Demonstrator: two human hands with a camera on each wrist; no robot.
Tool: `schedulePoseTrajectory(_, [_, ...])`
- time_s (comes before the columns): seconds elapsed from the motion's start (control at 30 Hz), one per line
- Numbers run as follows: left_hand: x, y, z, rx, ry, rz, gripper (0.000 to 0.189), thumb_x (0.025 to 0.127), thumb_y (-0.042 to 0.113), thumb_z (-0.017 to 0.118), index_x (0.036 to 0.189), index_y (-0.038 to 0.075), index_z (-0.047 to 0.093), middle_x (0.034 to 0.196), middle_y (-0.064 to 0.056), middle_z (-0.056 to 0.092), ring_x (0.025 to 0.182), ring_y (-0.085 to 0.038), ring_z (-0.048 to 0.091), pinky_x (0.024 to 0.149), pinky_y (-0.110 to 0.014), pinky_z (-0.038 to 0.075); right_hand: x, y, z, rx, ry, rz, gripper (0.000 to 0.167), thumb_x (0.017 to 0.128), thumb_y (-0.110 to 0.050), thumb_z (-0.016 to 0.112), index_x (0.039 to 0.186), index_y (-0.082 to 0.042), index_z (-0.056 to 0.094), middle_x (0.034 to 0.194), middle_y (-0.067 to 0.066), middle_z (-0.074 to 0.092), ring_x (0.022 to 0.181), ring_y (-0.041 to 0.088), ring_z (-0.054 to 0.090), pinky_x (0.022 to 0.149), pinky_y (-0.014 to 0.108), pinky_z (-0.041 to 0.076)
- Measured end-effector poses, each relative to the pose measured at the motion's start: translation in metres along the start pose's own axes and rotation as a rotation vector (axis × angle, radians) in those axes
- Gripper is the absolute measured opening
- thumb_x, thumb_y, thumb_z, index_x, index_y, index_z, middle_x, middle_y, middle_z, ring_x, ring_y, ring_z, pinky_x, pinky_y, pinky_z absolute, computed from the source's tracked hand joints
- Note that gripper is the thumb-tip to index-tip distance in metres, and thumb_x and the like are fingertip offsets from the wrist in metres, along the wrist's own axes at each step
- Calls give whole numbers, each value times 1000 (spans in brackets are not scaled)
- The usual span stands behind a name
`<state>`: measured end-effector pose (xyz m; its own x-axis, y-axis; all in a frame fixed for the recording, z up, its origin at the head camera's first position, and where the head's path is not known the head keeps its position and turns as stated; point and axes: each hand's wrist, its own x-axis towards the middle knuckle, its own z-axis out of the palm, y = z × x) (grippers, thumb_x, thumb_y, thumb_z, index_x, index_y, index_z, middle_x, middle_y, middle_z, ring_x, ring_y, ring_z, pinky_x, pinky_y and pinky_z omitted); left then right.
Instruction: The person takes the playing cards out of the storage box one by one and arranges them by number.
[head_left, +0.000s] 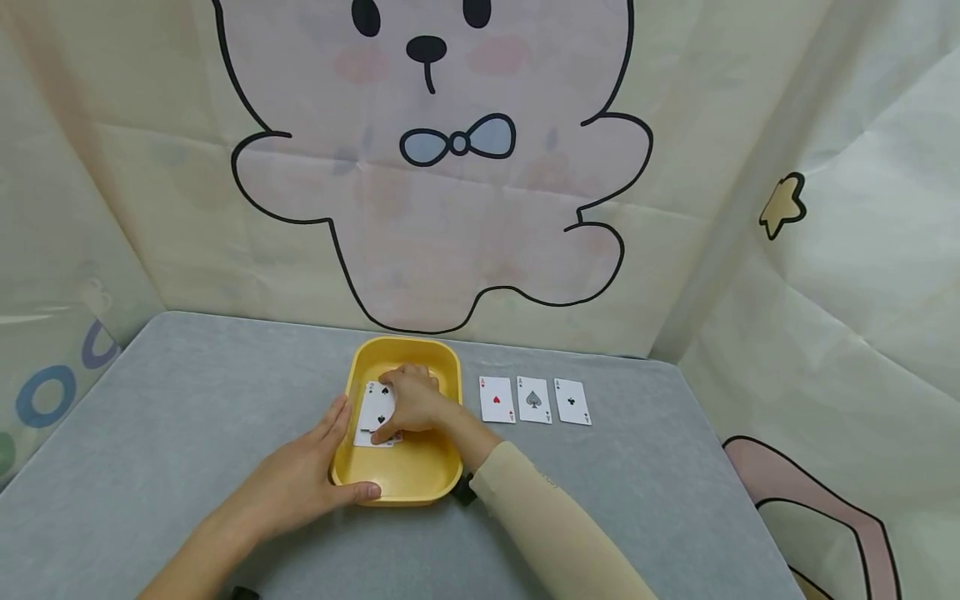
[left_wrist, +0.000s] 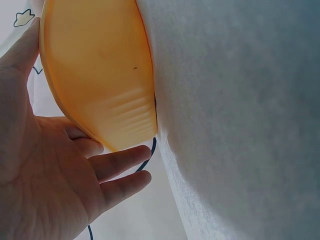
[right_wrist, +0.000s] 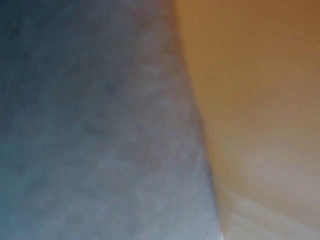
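A yellow tray (head_left: 416,479) stands on the table with playing cards (head_left: 372,408) inside; the topmost face shows a 2 of a black suit. My right hand (head_left: 412,402) reaches into the tray and grips the cards, thumb at their near end and fingers at the far end, covering their right part. Along the tray's left side lies my left hand (head_left: 303,471), its fingers extended at the rim and its thumb on the near corner. The left wrist view shows two of its fingers (left_wrist: 122,162) stretched out past the tray's outer wall (left_wrist: 100,65).
Right of the tray, three aces lie face up in a row: a red ace (head_left: 497,400), the ace of spades (head_left: 534,401) and the ace of clubs (head_left: 572,402). A grey cloth (head_left: 225,375) covers the table, with printed curtains (head_left: 675,167) around it.
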<state>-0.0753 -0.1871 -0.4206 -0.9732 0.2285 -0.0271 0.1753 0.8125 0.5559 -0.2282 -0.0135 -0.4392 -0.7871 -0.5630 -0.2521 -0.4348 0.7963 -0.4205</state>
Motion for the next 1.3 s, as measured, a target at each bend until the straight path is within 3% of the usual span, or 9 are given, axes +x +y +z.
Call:
schedulePoseTrajectory(0.4, [-1, 3, -3, -14, -37, -25, 126, 82, 82, 66, 167, 2, 17, 173, -17, 16, 141, -47, 47, 105, -63, 46, -3, -1, 1, -28, 20, -11, 99, 69, -49, 98, 151, -17, 54, 144, 2, 54, 124, 19, 42, 109, 37, 35])
schedulePoseTrajectory(0.63, [-3, 2, -2, -6, -25, -13, 125, 82, 82, 66, 167, 2, 19, 173, -18, 17, 139, -48, 49, 104, -63, 47, -6, -1, 1, -45, 26, -30, 99, 71, -51, 96, 153, -15, 53, 147, 4, 53, 127, 20, 43, 111, 38, 35])
schedulePoseTrajectory(1.17, [-4, 2, -1, 2, -26, -13, 125, 82, 82, 66, 167, 3, 18, 173, -17, 17, 137, -48, 52, 103, -62, 48, -30, -4, -27, 79, 86, -146, 98, 74, -46, 95, 156, -15, 51, 148, 7, 50, 130, 21, 44, 106, 33, 43])
schedulePoseTrajectory(1.3, [-4, 2, 0, 3, -17, -6, 125, 82, 82, 66, 167, 2, 19, 173, -18, 17, 138, -48, 51, 104, -62, 47, -36, -3, -32, 115, 95, -139, 99, 74, -45, 95, 157, -15, 50, 149, 6, 49, 132, 20, 43, 109, 34, 43])
